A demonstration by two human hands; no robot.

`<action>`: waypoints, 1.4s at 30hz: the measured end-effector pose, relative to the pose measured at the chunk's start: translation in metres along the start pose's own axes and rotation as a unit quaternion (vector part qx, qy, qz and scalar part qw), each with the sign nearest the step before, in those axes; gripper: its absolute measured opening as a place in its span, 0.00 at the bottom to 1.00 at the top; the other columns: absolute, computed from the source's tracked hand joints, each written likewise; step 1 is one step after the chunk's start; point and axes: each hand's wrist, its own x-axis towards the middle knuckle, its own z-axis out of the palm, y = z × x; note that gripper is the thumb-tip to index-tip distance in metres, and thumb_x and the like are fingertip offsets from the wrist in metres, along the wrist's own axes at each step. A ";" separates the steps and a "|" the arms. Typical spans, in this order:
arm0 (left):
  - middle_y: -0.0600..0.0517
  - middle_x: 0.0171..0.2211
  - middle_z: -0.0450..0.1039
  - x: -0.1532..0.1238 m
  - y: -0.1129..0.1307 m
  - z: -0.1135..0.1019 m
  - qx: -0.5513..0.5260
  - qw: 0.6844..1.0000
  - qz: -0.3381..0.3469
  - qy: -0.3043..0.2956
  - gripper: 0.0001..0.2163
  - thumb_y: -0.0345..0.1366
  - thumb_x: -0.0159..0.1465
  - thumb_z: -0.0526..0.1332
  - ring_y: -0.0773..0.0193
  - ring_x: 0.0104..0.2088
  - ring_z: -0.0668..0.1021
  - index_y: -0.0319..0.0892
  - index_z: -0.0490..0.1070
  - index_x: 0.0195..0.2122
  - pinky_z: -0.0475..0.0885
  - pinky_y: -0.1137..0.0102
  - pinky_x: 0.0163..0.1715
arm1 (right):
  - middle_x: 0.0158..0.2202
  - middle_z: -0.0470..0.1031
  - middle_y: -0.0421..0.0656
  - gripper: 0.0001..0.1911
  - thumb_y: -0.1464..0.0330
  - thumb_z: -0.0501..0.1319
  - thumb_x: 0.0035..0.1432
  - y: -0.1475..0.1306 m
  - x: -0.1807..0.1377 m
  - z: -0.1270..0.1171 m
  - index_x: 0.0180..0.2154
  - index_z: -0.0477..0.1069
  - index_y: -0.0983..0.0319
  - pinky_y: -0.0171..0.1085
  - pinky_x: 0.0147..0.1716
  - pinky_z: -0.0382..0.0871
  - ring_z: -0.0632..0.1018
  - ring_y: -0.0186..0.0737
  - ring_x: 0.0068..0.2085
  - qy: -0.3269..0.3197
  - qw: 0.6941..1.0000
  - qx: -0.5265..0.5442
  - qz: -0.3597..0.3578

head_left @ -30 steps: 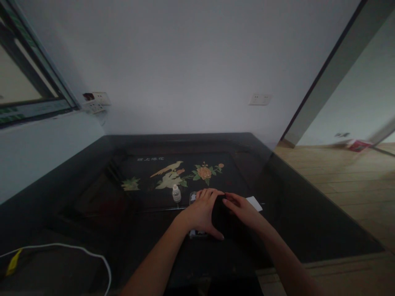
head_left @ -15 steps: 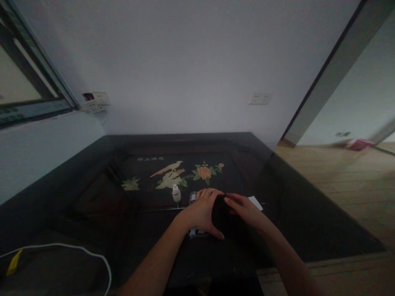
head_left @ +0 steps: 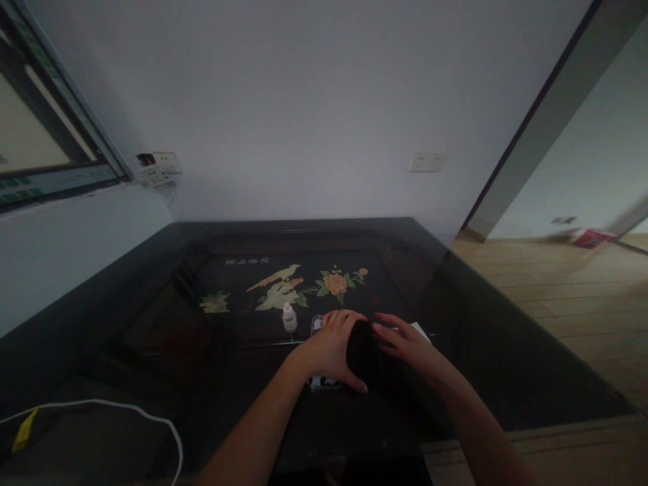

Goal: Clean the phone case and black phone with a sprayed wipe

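My left hand (head_left: pixel 331 349) lies over a phone (head_left: pixel 324 383) flat on the dark table (head_left: pixel 480 364), fingers and thumb curved round it and pinning it down. My right hand (head_left: pixel 408 344) presses a black cloth (head_left: pixel 365 358) onto the phone, fingers bent over the cloth. A small clear bottle (head_left: pixel 289 317) with a white cap stands upright just left of my left hand. A white card (head_left: pixel 420 331) peeks out behind my right hand.
The glossy table carries a bird-and-flower inlay (head_left: pixel 293 287) at its middle. A white cable (head_left: pixel 126 415) with a yellow tag curls at the near left. Wall sockets (head_left: pixel 156 169) sit at the far left corner. Wooden floor (head_left: pixel 567 297) opens to the right.
My right hand has slid slightly to the right across the cloth. My left hand and the phone have stayed put.
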 end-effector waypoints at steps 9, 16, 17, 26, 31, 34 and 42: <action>0.45 0.58 0.64 0.000 -0.002 0.000 0.003 1.000 -0.006 -0.007 0.55 0.56 0.33 0.79 0.43 0.60 0.66 0.49 0.59 0.63 0.56 0.47 0.65 | 0.42 0.84 0.46 0.31 0.55 0.73 0.54 0.001 -0.001 -0.003 0.56 0.71 0.60 0.51 0.59 0.72 0.82 0.48 0.52 -0.005 1.000 -0.011 -0.010; 0.44 0.58 0.65 0.000 -0.006 0.004 0.004 1.000 -0.004 -0.003 0.55 0.57 0.34 0.79 0.42 0.60 0.66 0.50 0.58 0.63 0.56 0.48 0.65 | 0.42 0.83 0.47 0.34 0.53 0.73 0.52 0.002 -0.001 -0.003 0.56 0.71 0.61 0.51 0.58 0.72 0.81 0.50 0.51 0.000 0.999 -0.034 -0.017; 0.44 0.58 0.65 0.000 -0.007 0.004 0.004 1.000 -0.001 -0.002 0.55 0.57 0.34 0.79 0.42 0.60 0.67 0.50 0.58 0.64 0.55 0.48 0.65 | 0.42 0.83 0.47 0.34 0.53 0.73 0.52 0.001 -0.001 -0.003 0.56 0.71 0.61 0.52 0.58 0.71 0.81 0.51 0.52 -0.001 0.999 -0.033 -0.017; 0.43 0.60 0.65 -0.002 -0.012 0.007 -0.010 1.000 -0.005 -0.006 0.56 0.56 0.35 0.79 0.39 0.64 0.66 0.51 0.56 0.65 0.43 0.43 0.69 | 0.44 0.83 0.48 0.29 0.55 0.73 0.53 0.001 -0.002 -0.004 0.53 0.72 0.58 0.52 0.57 0.73 0.80 0.52 0.55 0.003 1.000 -0.021 -0.006; 0.39 0.68 0.57 -0.004 -0.016 0.008 -0.016 1.000 -0.006 -0.008 0.60 0.58 0.35 0.79 0.36 0.69 0.59 0.51 0.54 0.68 0.39 0.40 0.69 | 0.44 0.84 0.48 0.30 0.54 0.72 0.53 0.006 0.001 -0.005 0.53 0.72 0.59 0.52 0.56 0.74 0.81 0.51 0.53 -0.007 0.999 -0.032 -0.026; 0.39 0.68 0.58 -0.005 -0.007 0.001 -0.028 0.999 0.004 0.025 0.56 0.57 0.37 0.79 0.37 0.69 0.60 0.50 0.58 0.67 0.42 0.40 0.69 | 0.45 0.84 0.49 0.28 0.54 0.72 0.53 0.008 0.003 -0.007 0.52 0.73 0.59 0.53 0.55 0.76 0.82 0.52 0.51 -0.017 0.998 -0.032 -0.060; 0.56 0.25 0.71 -0.016 0.010 -0.034 -0.210 0.921 0.026 0.329 0.08 0.43 0.69 0.61 0.68 0.24 0.75 0.44 0.70 0.42 0.70 0.72 0.29 | 0.45 0.84 0.50 0.15 0.57 0.63 0.62 0.016 0.002 -0.034 0.44 0.77 0.58 0.53 0.51 0.77 0.84 0.52 0.46 0.143 0.927 -0.230 -0.262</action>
